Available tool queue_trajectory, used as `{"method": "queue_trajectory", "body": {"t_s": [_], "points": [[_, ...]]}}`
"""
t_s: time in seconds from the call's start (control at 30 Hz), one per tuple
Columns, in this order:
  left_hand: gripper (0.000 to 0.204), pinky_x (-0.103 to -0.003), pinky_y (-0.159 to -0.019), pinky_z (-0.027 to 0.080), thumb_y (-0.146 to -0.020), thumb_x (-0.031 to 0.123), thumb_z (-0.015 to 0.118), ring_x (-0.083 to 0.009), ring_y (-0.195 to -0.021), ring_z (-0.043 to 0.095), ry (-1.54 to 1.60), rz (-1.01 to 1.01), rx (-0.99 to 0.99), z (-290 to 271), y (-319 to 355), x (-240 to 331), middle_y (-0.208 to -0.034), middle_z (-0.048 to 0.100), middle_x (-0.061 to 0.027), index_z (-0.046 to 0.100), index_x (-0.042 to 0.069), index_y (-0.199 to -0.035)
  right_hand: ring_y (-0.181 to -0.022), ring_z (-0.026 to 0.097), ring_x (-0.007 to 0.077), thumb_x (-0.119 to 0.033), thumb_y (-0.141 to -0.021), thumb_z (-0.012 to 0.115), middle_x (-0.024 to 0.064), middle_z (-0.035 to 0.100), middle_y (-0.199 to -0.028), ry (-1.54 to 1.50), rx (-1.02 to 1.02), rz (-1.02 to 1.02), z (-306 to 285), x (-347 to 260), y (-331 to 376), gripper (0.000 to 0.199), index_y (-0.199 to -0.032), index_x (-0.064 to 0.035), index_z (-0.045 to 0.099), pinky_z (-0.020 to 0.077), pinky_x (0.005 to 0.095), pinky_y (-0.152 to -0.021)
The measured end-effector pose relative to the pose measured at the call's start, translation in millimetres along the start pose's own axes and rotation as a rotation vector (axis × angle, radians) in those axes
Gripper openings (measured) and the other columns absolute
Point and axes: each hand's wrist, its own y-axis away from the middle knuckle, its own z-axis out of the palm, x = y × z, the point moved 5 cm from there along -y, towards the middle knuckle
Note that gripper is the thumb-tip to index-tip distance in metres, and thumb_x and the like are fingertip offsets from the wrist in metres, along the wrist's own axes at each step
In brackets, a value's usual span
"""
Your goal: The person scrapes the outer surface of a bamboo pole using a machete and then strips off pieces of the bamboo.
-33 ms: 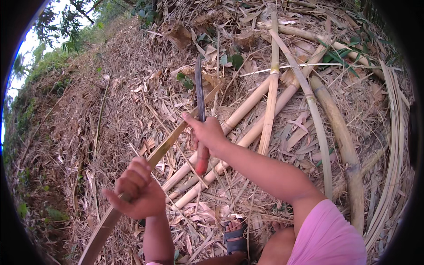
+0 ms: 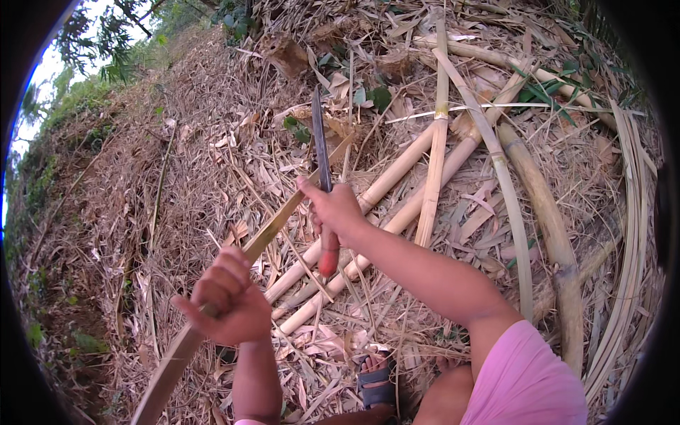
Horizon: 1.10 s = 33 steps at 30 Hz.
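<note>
My left hand (image 2: 232,301) is wrapped round a long split bamboo strip (image 2: 168,365), which slants from the lower left up toward the middle. Closed on the handle of a long-bladed knife (image 2: 319,134) is my right hand (image 2: 340,212). The dark, narrow blade points up and away, and the handle's red end shows below the fist. Blade and strip cross just above my right hand, whose thumb or forefinger lies along the strip. Whether the cutting edge touches the strip I cannot make out.
Pale bamboo poles (image 2: 397,173) lie crossed on dry leaf litter ahead and right. A thicker pole (image 2: 545,212) and a bundle of split strips (image 2: 627,234) lie farther right. Cut stumps (image 2: 283,55) stand at the back. My sandalled foot (image 2: 377,382) is below.
My left hand and the strip have shifted slightly up and to the right. The right hand and knife have moved a touch to the right, still gripped.
</note>
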Motion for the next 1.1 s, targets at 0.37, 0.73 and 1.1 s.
{"method": "queue_trajectory", "body": {"t_s": [0.37,0.73,1.1], "points": [[0.053,-0.034,-0.061,0.032,-0.106,0.034,0.022,-0.0123,-0.045,0.018,0.032,0.057,0.223,-12,24,-22,-0.048,0.017,0.0027,0.023,0.017,-0.055,-0.053,0.061,0.0361,-0.061,-0.097,0.040,0.0171,0.054,-0.052,0.983,-0.192,-0.453,-35,8,64,0.064,-0.083,-0.0035,0.066,0.0498,0.0475,-0.055],[0.054,-0.032,-0.062,0.029,-0.106,0.031,0.020,-0.0121,-0.047,0.018,0.003,0.024,0.247,-21,51,-29,-0.048,0.019,0.0027,0.023,0.018,-0.054,-0.058,0.066,0.0340,-0.067,-0.095,0.038,0.0137,0.060,-0.057,1.118,-0.152,-0.367,-56,16,34,0.068,-0.092,-0.0063,0.069,0.0542,0.0466,-0.056],[0.053,-0.033,-0.063,0.030,-0.105,0.032,0.021,-0.0124,-0.048,0.019,-0.059,-0.001,0.231,-21,63,-26,-0.048,0.020,0.0020,0.023,0.017,-0.055,-0.045,0.058,0.0270,-0.059,-0.096,0.046,0.0122,0.054,-0.049,1.219,-0.363,-0.674,-18,9,46,0.060,-0.085,-0.0052,0.071,0.0473,0.0401,-0.047]]}}
